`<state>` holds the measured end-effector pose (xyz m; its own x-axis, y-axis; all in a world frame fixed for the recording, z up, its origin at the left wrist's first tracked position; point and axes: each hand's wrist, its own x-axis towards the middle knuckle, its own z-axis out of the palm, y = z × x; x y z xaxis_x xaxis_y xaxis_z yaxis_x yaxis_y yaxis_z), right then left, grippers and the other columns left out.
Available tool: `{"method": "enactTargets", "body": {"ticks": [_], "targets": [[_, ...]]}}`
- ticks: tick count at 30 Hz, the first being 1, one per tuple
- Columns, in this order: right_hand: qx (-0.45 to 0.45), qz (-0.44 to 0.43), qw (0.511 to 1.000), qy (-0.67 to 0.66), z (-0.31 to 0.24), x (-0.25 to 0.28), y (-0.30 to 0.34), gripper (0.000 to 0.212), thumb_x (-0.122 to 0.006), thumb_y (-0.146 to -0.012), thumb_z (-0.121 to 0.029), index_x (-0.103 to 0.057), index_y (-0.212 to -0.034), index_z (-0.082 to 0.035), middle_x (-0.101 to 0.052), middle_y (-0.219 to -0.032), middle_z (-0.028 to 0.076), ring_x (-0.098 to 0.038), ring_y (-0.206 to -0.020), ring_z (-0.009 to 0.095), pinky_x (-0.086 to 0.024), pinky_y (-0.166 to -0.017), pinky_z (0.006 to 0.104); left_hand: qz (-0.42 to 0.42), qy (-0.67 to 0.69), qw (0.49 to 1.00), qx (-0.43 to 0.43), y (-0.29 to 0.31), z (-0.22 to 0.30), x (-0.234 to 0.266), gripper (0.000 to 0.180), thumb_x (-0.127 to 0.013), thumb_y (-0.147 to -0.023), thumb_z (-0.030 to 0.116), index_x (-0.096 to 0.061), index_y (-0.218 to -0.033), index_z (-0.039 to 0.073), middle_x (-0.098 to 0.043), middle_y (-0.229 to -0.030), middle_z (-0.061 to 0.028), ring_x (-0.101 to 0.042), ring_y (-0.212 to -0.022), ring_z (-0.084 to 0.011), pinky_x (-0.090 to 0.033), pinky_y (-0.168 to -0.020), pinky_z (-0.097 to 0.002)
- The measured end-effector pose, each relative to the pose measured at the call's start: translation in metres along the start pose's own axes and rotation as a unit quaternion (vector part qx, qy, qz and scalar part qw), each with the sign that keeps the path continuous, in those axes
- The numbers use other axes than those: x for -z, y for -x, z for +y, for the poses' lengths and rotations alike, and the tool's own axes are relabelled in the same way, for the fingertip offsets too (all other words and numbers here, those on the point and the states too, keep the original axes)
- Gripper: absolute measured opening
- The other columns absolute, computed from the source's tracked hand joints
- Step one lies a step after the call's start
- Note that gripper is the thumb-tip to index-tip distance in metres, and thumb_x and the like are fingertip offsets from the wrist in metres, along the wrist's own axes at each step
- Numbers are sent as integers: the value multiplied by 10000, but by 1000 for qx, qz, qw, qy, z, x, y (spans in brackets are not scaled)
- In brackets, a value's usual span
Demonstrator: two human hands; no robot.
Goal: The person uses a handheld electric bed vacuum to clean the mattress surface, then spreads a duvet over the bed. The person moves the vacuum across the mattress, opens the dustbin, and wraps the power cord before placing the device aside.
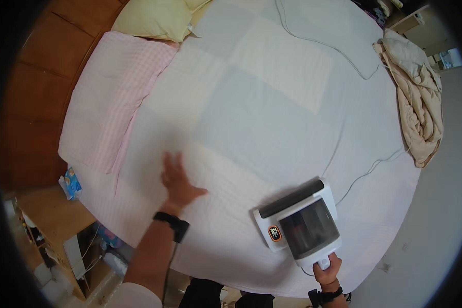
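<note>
A white handheld mattress vacuum with a dark see-through dust bin rests on the bed at the lower right. My right hand is wrapped round its handle. Over the pale checked bed sheet, left of the vacuum, my left hand has its fingers spread and holds nothing. Whether that hand touches the sheet or hovers just above it, I cannot tell. Both wrists wear black bands.
A pink checked pillow and a yellow pillow lie along the brown headboard. Thin white cords cross the sheet. A beige blanket is heaped at the right edge. A wooden nightstand with a blue tissue pack stands lower left.
</note>
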<state>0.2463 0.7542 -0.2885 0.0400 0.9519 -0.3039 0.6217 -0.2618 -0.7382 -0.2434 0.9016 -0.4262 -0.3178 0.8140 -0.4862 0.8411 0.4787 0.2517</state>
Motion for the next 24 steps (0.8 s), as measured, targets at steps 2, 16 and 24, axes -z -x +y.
{"method": "enactTargets", "body": {"ticks": [2, 16, 24], "targets": [[-30, 12, 999, 3, -20, -25, -27, 296, -710, -761, -55, -698, -1051, 1, -745, -798, 122, -760, -746, 207, -566, -690, 319, -13, -35, 997, 70, -40, -24, 33, 1670, -1015, -500, 551, 84, -1677, 109, 116, -1717, -310, 95, -1603, -471, -95, -1215, -721], [-46, 134, 976, -165, -292, -185, -464, 186, -671, -827, -56, -673, -978, 54, -621, -653, 85, -554, -443, 163, -428, -420, 336, -259, -3, 956, 139, -99, -52, 69, 1788, -982, -515, 663, 291, -1603, 37, 317, -1633, -373, 309, -1513, -558, 22, -1190, -755], [4, 104, 983, -152, -382, -202, -624, 184, -653, -831, -103, -608, -926, 49, -533, -611, 95, -514, -461, 217, -454, -483, 394, -295, -33, 943, 149, -104, -55, 66, 1768, -952, -536, 708, 277, -1608, 26, 290, -1640, -381, 257, -1525, -577, 2, -1196, -748]]}}
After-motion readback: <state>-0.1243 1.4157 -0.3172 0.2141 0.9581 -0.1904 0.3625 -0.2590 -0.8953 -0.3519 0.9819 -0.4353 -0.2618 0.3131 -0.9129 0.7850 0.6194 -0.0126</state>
